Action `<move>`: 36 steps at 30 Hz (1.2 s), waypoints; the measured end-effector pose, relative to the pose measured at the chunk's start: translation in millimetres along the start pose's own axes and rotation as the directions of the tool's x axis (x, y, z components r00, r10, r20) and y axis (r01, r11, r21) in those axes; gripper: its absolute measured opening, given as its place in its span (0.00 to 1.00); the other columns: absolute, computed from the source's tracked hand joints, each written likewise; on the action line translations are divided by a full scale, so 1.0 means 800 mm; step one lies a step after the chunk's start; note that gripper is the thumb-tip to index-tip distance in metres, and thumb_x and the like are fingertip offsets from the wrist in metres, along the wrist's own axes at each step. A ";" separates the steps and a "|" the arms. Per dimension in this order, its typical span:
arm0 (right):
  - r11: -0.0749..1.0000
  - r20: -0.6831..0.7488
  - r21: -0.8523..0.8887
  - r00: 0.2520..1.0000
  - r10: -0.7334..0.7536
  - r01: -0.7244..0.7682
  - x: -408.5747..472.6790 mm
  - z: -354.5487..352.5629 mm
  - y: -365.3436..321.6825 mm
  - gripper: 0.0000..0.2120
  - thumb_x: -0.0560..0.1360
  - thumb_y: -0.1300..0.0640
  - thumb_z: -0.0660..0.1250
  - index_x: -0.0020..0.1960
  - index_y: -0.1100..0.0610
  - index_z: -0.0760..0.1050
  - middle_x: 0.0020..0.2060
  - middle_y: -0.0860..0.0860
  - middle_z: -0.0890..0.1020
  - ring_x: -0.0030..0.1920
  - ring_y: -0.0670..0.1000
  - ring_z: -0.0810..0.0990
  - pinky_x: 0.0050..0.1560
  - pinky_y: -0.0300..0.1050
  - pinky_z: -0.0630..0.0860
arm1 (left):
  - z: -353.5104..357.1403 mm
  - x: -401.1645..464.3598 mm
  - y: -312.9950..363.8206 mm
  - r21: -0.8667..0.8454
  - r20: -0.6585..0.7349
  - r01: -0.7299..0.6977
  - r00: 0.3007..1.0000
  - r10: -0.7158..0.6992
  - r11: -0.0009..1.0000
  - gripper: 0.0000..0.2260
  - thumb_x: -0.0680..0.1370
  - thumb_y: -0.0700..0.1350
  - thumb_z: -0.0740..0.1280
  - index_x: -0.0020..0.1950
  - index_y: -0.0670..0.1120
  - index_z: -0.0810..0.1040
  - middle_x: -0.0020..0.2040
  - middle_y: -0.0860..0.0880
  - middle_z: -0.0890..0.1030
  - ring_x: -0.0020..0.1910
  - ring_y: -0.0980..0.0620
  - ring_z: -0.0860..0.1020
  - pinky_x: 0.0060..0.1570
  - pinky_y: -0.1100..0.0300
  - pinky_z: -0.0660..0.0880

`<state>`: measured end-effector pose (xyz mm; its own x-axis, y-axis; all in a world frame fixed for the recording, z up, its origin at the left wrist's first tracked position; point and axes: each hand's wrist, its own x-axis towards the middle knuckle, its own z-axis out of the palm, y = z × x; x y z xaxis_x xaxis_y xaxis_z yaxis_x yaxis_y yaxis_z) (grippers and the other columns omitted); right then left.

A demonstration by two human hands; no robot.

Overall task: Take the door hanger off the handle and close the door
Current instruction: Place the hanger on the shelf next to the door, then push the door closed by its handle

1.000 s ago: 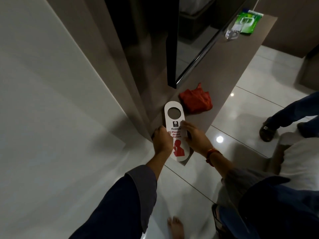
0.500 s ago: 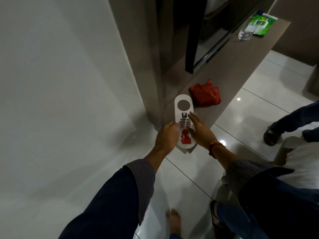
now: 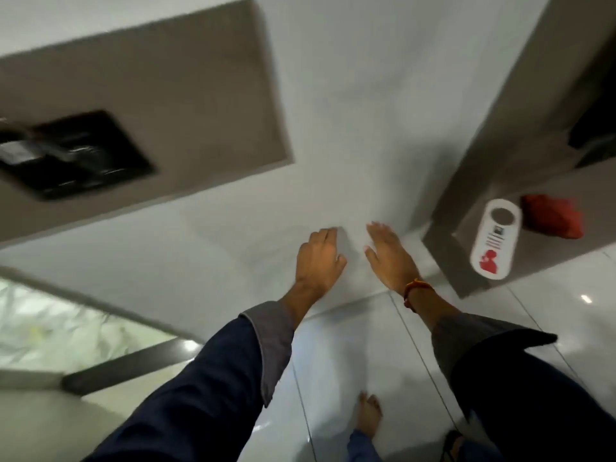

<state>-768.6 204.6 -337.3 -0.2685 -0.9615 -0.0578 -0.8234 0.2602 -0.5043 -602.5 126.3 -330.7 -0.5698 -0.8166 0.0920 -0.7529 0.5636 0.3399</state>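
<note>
The white door hanger [image 3: 495, 243], with a round hole and a red figure, lies flat on the brown counter [image 3: 546, 261] at the right, with no hand touching it. My left hand [image 3: 318, 258] and my right hand [image 3: 388, 258] hover side by side in front of the white wall, left of the counter's corner. Both hold nothing. The right hand's fingers are spread; the left hand's are loosely bent. At the upper left a brown panel [image 3: 186, 105] carries a black plate [image 3: 76, 155] with a blurred metal piece [image 3: 16, 148], which may be the door and its handle.
A red cloth [image 3: 553, 220] lies on the counter just beyond the hanger. A pale, glassy surface with a dark bar [image 3: 126, 365] fills the lower left. White glossy floor tiles [image 3: 346, 355] lie below, with my bare foot [image 3: 368, 415] on them.
Both hands have let go of the hanger, which stays on the counter. The view has swung left, bringing the brown panel with the black plate into sight.
</note>
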 end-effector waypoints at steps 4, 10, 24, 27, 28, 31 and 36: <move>0.946 0.078 -0.054 0.946 -0.315 0.319 -0.003 0.054 -0.164 0.26 0.86 0.56 0.59 0.82 0.61 0.60 0.82 0.58 0.61 0.84 0.59 0.57 0.79 0.42 0.43 | -0.093 -0.115 -0.115 0.030 -0.143 0.200 0.970 -0.194 0.979 0.27 0.75 0.48 0.69 0.72 0.41 0.69 0.62 0.40 0.78 0.58 0.39 0.77 0.53 0.46 0.78; 0.762 0.230 -0.030 0.746 -0.625 0.647 -0.055 0.130 -0.403 0.28 0.87 0.52 0.56 0.85 0.57 0.54 0.84 0.54 0.57 0.85 0.54 0.52 0.78 0.40 0.43 | -0.210 -0.310 -0.242 0.075 -0.384 0.490 0.818 -0.429 0.868 0.25 0.76 0.50 0.68 0.70 0.41 0.71 0.60 0.41 0.80 0.56 0.41 0.78 0.53 0.48 0.77; 0.081 -0.009 0.258 0.087 -0.996 0.963 -0.300 0.224 -0.813 0.34 0.87 0.47 0.55 0.86 0.56 0.42 0.86 0.50 0.47 0.85 0.49 0.47 0.85 0.53 0.50 | -0.380 -0.731 -0.338 -0.082 -0.764 0.782 0.349 -0.543 0.618 0.08 0.81 0.50 0.61 0.45 0.51 0.66 0.40 0.52 0.70 0.37 0.52 0.68 0.34 0.53 0.70; -0.012 -0.204 0.286 0.049 -0.978 0.958 -0.332 0.225 -0.849 0.41 0.85 0.42 0.59 0.85 0.56 0.39 0.85 0.50 0.41 0.85 0.50 0.45 0.85 0.51 0.45 | -0.389 -0.772 -0.364 -0.100 -0.758 0.845 0.277 -0.590 0.525 0.10 0.81 0.55 0.62 0.55 0.49 0.70 0.50 0.49 0.74 0.48 0.50 0.72 0.47 0.54 0.74; -0.039 -0.249 0.265 0.030 -0.968 0.963 -0.339 0.223 -0.859 0.44 0.83 0.40 0.61 0.85 0.56 0.38 0.85 0.51 0.39 0.85 0.52 0.45 0.85 0.49 0.43 | -0.391 -0.781 -0.376 -0.065 -0.722 0.860 0.310 -0.619 0.506 0.15 0.81 0.56 0.62 0.62 0.48 0.69 0.57 0.48 0.76 0.55 0.49 0.73 0.54 0.53 0.74; -0.075 -0.351 0.084 -0.041 -0.936 0.994 -0.340 0.217 -0.879 0.51 0.80 0.38 0.64 0.84 0.59 0.34 0.84 0.56 0.40 0.85 0.57 0.47 0.85 0.52 0.44 | -0.395 -0.785 -0.403 0.039 -0.587 0.823 0.478 -0.653 0.567 0.25 0.80 0.53 0.66 0.75 0.48 0.64 0.73 0.45 0.71 0.72 0.46 0.69 0.73 0.46 0.65; -0.076 -0.387 -0.188 -0.145 -0.911 0.979 -0.325 0.207 -0.893 0.54 0.77 0.36 0.64 0.84 0.59 0.33 0.82 0.66 0.50 0.85 0.56 0.42 0.84 0.59 0.48 | -0.403 -0.774 -0.423 0.190 -0.541 0.791 0.579 -0.610 0.581 0.34 0.72 0.43 0.76 0.75 0.43 0.65 0.73 0.40 0.72 0.74 0.43 0.68 0.76 0.52 0.52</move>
<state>-27.4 254.4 -104.3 0.5952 -0.0638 0.8011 -0.2944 -0.9448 0.1436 111.3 401.0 -200.7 0.3080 -0.8838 0.3522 -0.9511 -0.2947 0.0923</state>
